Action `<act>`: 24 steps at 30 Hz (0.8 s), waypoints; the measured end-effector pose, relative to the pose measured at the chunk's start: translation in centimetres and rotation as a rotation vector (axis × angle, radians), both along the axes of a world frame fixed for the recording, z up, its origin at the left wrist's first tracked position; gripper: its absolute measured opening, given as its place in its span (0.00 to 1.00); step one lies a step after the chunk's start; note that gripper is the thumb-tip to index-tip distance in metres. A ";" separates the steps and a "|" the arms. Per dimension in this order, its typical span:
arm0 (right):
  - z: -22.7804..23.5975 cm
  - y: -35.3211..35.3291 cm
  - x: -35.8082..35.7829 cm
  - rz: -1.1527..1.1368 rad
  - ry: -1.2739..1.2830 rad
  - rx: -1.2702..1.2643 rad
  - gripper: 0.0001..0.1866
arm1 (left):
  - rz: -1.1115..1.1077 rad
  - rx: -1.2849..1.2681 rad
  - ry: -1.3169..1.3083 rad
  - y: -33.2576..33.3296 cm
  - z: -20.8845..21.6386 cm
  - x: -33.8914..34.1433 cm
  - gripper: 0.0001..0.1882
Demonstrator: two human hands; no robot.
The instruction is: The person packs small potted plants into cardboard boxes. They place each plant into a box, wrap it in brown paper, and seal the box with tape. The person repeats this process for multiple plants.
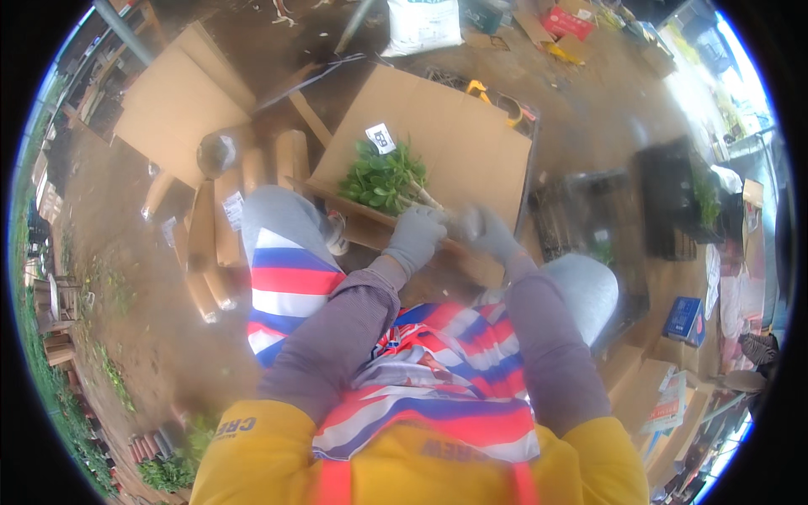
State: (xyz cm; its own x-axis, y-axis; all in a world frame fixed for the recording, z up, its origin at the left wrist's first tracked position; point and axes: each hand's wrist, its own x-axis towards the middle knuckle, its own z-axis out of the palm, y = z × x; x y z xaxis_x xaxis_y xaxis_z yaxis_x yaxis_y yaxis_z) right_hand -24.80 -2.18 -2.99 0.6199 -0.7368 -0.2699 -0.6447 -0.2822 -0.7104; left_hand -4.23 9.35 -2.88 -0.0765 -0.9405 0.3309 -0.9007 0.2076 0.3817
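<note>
A leafy green plant (383,180) lies on a large flat cardboard sheet (471,139) in front of my knees. Its pale stem (424,195) slants down toward my hands, and a white paper tag (380,139) rests at its leaf tips. My left hand (418,236), in a grey glove, is closed at the lower end of the stem, its fingers curled round it. Close beside it, my right hand (490,234), also gloved, is smeared by motion at the plant's base. Whatever lies between the two hands is too blurred to make out.
Several long cardboard-wrapped bundles (225,219) lie on the ground at left, below more cardboard sheets (183,101). A yellow-handled tool (478,91) sits at the board's far edge. Black crates (669,198) stand at right. Farther off is a white sack (423,25).
</note>
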 end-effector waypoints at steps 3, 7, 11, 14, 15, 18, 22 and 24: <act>-0.1 0.0 0.2 -0.013 0.047 -0.068 0.46 | 0.002 0.121 0.007 -0.3 0.3 -0.2 0.03; -1.4 0.2 -0.5 0.002 -0.016 0.062 0.45 | -0.010 0.187 -0.082 -0.3 -0.1 -0.6 0.04; -1.7 0.1 -0.8 0.056 0.025 -0.001 0.45 | -0.080 0.167 -0.064 -0.5 -0.5 -0.1 0.04; -0.2 0.2 -0.4 0.095 0.127 -0.071 0.46 | -0.127 0.067 0.038 -0.6 -0.4 0.6 0.05; 0.6 0.2 -0.3 0.047 0.102 -0.002 0.47 | -0.119 0.073 0.049 -0.6 -0.3 0.8 0.05; 2.5 0.5 0.0 -0.021 0.043 0.116 0.49 | -0.175 0.114 -0.007 -1.0 -0.1 0.8 0.06; 2.9 0.3 0.0 -0.002 -0.016 0.150 0.53 | -0.154 0.142 0.066 -1.1 0.2 0.7 0.07; 2.3 -0.1 -0.3 -0.026 -0.111 0.298 0.53 | -0.177 0.046 0.115 -1.0 0.6 0.7 0.13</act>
State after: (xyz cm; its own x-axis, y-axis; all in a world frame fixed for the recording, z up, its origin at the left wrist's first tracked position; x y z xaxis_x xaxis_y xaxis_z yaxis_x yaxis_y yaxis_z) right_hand -25.06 -2.28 -0.71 0.6395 -0.6516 -0.4079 -0.5632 -0.0359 -0.8256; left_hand -3.49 8.37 -2.24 -0.2062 -0.9302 0.3036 -0.8015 0.3386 0.4929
